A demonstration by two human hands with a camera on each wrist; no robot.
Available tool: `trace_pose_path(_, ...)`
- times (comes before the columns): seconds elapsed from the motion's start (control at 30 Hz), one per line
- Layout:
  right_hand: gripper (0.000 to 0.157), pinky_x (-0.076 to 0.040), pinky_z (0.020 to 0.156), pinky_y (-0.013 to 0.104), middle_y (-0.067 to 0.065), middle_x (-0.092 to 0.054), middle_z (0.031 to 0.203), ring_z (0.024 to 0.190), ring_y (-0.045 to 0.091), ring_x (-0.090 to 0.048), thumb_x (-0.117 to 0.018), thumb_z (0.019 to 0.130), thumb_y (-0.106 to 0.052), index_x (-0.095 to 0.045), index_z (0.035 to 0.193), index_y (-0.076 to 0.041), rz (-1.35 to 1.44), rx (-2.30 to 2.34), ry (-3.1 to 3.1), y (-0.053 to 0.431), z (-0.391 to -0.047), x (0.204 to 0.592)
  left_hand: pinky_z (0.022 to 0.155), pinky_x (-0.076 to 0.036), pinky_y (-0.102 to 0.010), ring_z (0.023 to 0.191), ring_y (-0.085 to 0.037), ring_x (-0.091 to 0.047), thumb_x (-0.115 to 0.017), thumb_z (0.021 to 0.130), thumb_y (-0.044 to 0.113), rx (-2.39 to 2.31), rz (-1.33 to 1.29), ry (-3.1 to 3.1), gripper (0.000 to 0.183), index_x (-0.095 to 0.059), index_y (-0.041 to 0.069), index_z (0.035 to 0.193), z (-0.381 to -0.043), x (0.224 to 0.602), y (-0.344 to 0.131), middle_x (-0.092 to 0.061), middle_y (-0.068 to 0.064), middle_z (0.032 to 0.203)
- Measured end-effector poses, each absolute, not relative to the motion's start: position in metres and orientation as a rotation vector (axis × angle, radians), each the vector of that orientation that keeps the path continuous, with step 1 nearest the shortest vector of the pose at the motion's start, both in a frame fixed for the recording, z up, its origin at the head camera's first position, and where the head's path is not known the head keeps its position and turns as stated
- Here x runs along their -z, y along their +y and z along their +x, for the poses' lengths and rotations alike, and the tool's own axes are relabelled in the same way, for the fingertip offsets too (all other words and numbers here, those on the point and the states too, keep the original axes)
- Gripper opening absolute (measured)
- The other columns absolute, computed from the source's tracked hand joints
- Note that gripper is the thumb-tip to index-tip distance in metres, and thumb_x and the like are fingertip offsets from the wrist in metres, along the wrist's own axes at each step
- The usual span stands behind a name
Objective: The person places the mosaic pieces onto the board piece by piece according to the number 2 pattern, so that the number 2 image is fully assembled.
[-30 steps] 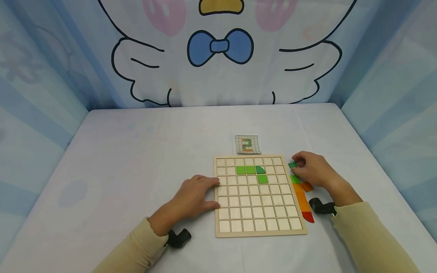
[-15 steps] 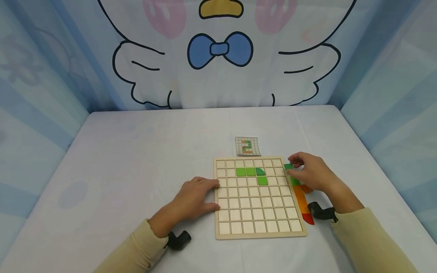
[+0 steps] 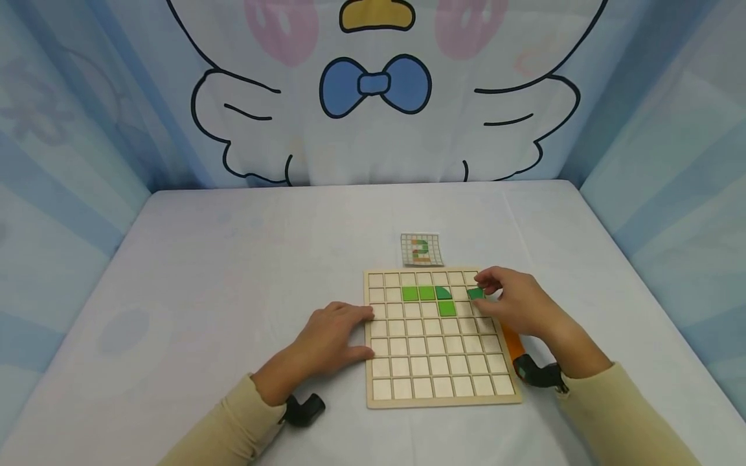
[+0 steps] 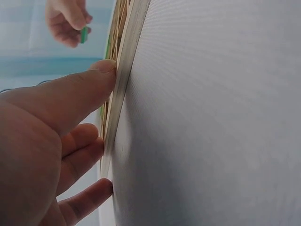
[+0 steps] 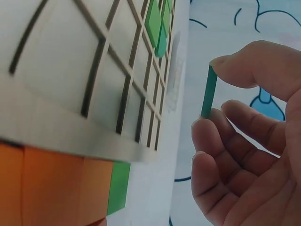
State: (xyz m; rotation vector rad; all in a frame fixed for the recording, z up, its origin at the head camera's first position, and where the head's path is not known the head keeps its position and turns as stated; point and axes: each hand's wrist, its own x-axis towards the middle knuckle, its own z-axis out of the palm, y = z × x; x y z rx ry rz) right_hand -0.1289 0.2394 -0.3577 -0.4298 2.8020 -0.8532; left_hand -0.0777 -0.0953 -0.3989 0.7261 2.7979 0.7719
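Head view: we see the person's L hand (image 3: pixel 326 340) at the left edge of a pale wooden square grid board (image 3: pixel 443 404), fingers relaxed, thumb & fingertips at the rim; the R hand (image 3: pixel 519 301), well apart from the L, pinches a small dark green flat tile (image 3: pixel 475 294) above the upper right cells; in the grid's 2nd row sit two bright green square tiles (image 3: pixel 410 294), w/ a dark green round-cornered tile (image 3: pixel 443 292) just right of them & one bright green square tile (image 3: pixel 447 308) below that; a small printed grid card (image 3: pixel 421 250) lies just beyond the board on the white cloth-covered table (image 3: pixel 204 278); orange flat pieces (image 3: pixel 511 342) show partly at the board's right edge; L wrist view: we see the L thumb on the rim, R hand w/ its tile in the bkgd; R wrist view: we see that tile edge-on btwn thumb & fingertip, clear of the grid; the orange pieces & a bright green flat piece (image 5: pixel 119 188) lie alongside the board.
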Motion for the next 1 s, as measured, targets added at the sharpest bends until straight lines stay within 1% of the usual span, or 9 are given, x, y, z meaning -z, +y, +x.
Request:
trace_pose_path(0.17, 0.037, -0.053, 0.083, 0.046, 0.012, -0.066, 0.109, 0.095, 0.027, -0.061, -0.071, 0.089, -0.015, -0.063, 0.119, 0.005, -0.465, 0.862, 2.782, 0.231, -0.123, 0.357, 0.097, -0.042, -0.053, 0.124, -0.032, -0.052, -0.082, 0.084, 0.033, -0.773, 0.725, 2.793, 0.06, -0.06, 0.01, 0.135, -0.078, 0.402, -0.095, -0.062, -0.008, 0.133)
trace_pose_path(0.47, 0.037, -0.051, 0.084, 0.045, 0.01, -0.066, 0.11, 0.1, 0.028, -0.06, -0.071, 0.09, -0.015, -0.062, 0.12, 0.003, -0.487, 0.855, 2.734, 0.22, -0.111, 0.36, 0.096, -0.043, -0.054, 0.123, -0.033, -0.053, -0.083, 0.084, 0.033, -0.769, 0.729, 2.803, 0.059, -0.061, 0.01, 0.133, -0.077, 0.401, -0.094, -0.063, -0.008, 0.132)
trace_pose_path(0.77, 0.031, -0.052, 0.082, 0.043, 0.005, -0.067, 0.104, 0.094, 0.023, -0.062, -0.073, 0.088, -0.013, -0.065, 0.114, 0.001, -0.544, 0.839, 2.731, 0.213, -0.105, 0.362, 0.097, -0.043, -0.053, 0.123, -0.033, -0.053, -0.083, 0.084, 0.033, -0.776, 0.735, 2.809, 0.059, -0.061, 0.01, 0.133, -0.077, 0.399, -0.095, -0.063, -0.007, 0.132)
trace_pose_path(0.9, 0.031, -0.051, 0.083, 0.043, 0.004, -0.067, 0.103, 0.094, 0.022, -0.062, -0.073, 0.087, -0.014, -0.065, 0.113, 0.001, -0.535, 0.833, 2.718, 0.211, -0.104, 0.364, 0.096, -0.043, -0.054, 0.123, -0.033, -0.053, -0.083, 0.084, 0.033, -0.776, 0.739, 2.809, 0.059, -0.061, 0.01, 0.133, -0.077, 0.398, -0.095, -0.063, -0.008, 0.132)
trace_pose_path(1.0, 0.031, -0.051, 0.081, 0.041, 0.002, -0.066, 0.098, 0.09, 0.019, -0.06, -0.074, 0.088, -0.015, -0.066, 0.113, 0.001, -0.543, 0.814, 2.709, 0.21, -0.103, 0.366, 0.096, -0.043, -0.054, 0.123, -0.033, -0.053, -0.083, 0.084, 0.033, -0.771, 0.735, 2.808, 0.059, -0.061, 0.009, 0.133, -0.077, 0.398, -0.095, -0.063, -0.008, 0.132)
